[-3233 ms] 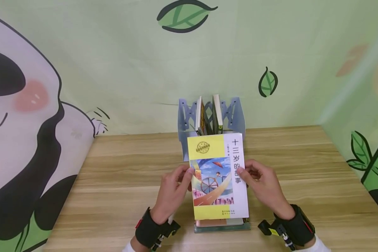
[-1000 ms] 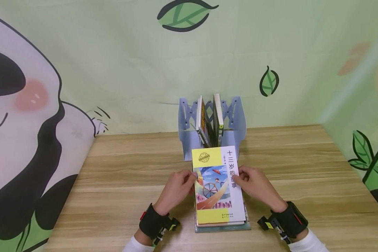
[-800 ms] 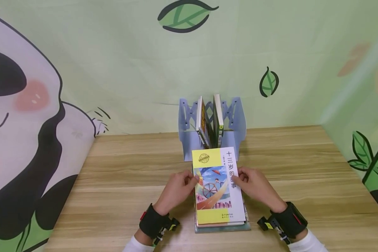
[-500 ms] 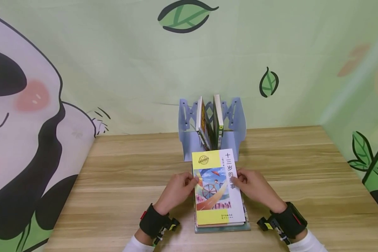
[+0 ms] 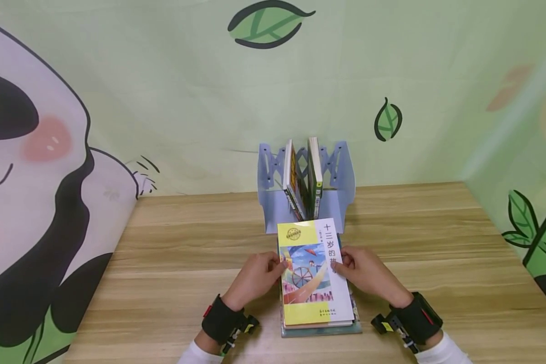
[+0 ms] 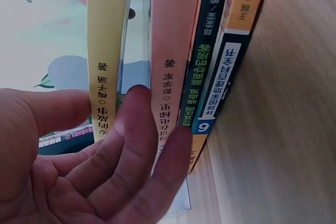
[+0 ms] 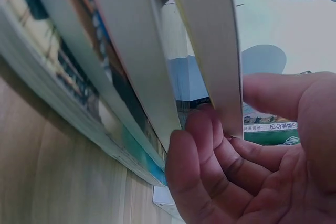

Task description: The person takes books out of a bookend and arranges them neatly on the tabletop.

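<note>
In the head view, a storybook (image 5: 307, 275) with a yellow-and-white cover and a Ferris wheel picture lies face up over a stack of books (image 5: 320, 332). My left hand (image 5: 257, 275) pinches its left edge, thumb on the cover; on the opposite edge, my right hand (image 5: 374, 273) does the same. The left wrist view shows the storybook's yellow spine (image 6: 105, 30) apart from the pink-spined book (image 6: 167, 45) on top of the stack. Fingers of both hands reach into that gap. Its page edges (image 7: 207, 35) appear between thumb and fingers in the right wrist view.
Behind the stack stands a blue bookend rack (image 5: 271, 210). Inside it, a thin book (image 5: 291, 174) leans beside another upright book (image 5: 315, 169). A printed cloth backdrop (image 5: 186, 101) rises behind the wooden table (image 5: 177, 283).
Compared with 3.2 seconds ago, the storybook has come down over the stack and toward me, its far edge lowering. Both hands have moved slightly toward me with it, still gripping.
</note>
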A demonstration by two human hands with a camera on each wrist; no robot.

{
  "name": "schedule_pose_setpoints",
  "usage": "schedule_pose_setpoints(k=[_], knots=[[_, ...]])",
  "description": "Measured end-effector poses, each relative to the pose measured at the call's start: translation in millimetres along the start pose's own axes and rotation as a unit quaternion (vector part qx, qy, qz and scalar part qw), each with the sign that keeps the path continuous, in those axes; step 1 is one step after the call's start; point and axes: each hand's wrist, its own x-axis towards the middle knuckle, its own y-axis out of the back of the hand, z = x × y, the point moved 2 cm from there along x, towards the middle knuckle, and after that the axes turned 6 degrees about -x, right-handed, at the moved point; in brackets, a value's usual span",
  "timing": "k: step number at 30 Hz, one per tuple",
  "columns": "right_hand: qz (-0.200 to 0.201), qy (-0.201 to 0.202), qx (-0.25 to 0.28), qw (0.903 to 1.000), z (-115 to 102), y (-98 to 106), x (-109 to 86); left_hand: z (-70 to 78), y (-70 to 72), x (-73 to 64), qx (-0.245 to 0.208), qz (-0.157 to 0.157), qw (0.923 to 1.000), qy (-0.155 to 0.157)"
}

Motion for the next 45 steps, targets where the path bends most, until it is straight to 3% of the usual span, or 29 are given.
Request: schedule_pose_setpoints(k=[7,18,45], knots=[[-0.008,0.001,-0.018,0.9998,3.2,-2.3,1.0,-1.6,-1.1,0.4,0.009,-0.007,0.9999,0.008],[-0.021,-0.017,-0.005,0.9996,2.7,-3.1,0.6,-1.7,-0.4,-0.3,0.024,-0.011,0.9996,-0.012],[-0.041,-0.036,-0.02,0.9983,2.4,-4.0,-1.4,-5.4,-4.7,0.0,0.049,-0.025,0.9985,0.0]])
